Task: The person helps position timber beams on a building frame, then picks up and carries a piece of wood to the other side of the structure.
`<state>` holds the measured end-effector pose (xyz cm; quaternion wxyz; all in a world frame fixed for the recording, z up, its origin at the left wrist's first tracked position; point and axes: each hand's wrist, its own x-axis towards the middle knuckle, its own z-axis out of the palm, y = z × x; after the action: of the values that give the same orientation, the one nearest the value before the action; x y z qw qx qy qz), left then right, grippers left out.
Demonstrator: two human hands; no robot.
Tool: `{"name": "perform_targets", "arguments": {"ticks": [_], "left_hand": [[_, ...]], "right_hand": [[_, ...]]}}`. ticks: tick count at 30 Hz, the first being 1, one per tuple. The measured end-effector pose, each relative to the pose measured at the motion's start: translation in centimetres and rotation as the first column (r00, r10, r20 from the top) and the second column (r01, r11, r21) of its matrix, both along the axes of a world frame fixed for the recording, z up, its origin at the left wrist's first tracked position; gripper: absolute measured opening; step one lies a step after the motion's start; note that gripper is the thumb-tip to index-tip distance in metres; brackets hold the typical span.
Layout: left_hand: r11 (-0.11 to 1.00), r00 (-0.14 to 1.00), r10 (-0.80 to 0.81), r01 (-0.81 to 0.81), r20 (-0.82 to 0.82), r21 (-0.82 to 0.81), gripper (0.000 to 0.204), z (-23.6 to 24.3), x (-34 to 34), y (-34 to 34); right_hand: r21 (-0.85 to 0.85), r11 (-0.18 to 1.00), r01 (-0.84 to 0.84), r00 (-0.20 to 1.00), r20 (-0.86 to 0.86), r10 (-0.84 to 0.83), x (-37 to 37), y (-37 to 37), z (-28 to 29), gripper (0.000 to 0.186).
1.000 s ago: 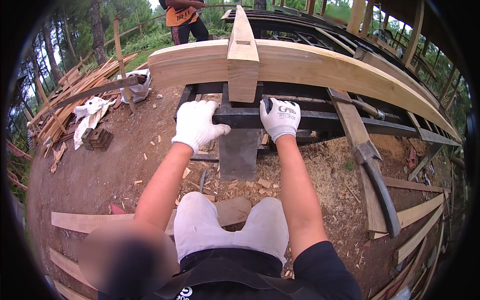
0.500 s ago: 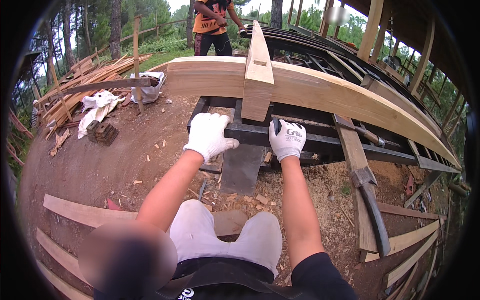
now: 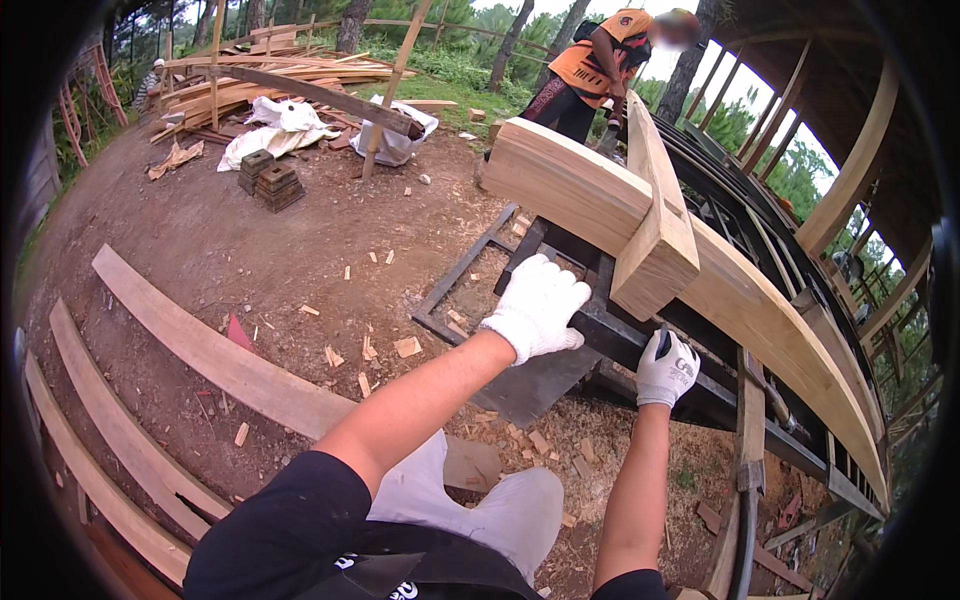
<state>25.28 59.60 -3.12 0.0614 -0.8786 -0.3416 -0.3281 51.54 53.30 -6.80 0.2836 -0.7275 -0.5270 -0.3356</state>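
My left hand (image 3: 540, 308), in a white knit glove, is curled over the edge of a black metal frame (image 3: 618, 338), thumb toward me. Farther right along the same edge, my right hand (image 3: 668, 368) grips the frame in a printed white glove; a dark patch shows between its thumb and fingers, and I cannot tell what it is. Just beyond my hands a long thick timber beam (image 3: 570, 185) lies across the frame. A shorter timber with a rectangular mortise (image 3: 655, 255) crosses over it, its squared end toward me.
A person in an orange shirt (image 3: 600, 70) bends at the far side. On the right, a dark-handled tool (image 3: 742, 550) lies along a board (image 3: 750, 410). Long planks (image 3: 210, 345) lie on the ground at left. Stacked lumber (image 3: 250, 85), white sacks (image 3: 275, 130) and wood chips (image 3: 408, 347) are beyond.
My view has swung left and tilted, so the beam now appears farther right. Both hands stay on the frame. The person in orange has bent down toward the timber's far end.
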Motion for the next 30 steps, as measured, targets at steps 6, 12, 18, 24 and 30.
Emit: {"name": "perform_targets", "arguments": {"ticks": [6, 12, 18, 24, 30], "left_hand": [[0.999, 0.999, -0.033, 0.032, 0.019, 0.026, 0.05, -0.1, -0.4, 0.4], [0.997, 0.999, -0.04, 0.037, 0.034, 0.071, 0.052, 0.1, -0.4, 0.3], [0.993, 0.997, -0.055, 0.05, 0.046, 0.103, 0.055, -0.5, -0.4, 0.8], [0.996, 1.0, -0.031, 0.031, 0.0, 0.089, 0.056, 0.2, 0.4, 0.4], [0.99, 0.985, 0.007, -0.032, -0.171, -0.141, 0.071, 2.0, 0.8, 0.2]], "right_hand": [[0.047, 0.998, -0.05, 0.999, 0.013, 0.05, -0.5, 0.1, -0.1, 0.023], [0.056, 0.998, -0.021, 1.0, 0.005, 0.02, -0.5, -0.1, -0.1, 0.024], [0.049, 0.998, -0.033, 0.999, 0.001, 0.033, -1.1, 0.2, -0.2, 0.026], [-0.01, 1.0, 0.005, 0.999, -0.041, -0.005, -0.5, 0.0, 0.1, 0.03], [0.012, 1.0, 0.003, 1.0, -0.027, -0.003, -1.1, -0.2, 0.2, 0.027]]}}
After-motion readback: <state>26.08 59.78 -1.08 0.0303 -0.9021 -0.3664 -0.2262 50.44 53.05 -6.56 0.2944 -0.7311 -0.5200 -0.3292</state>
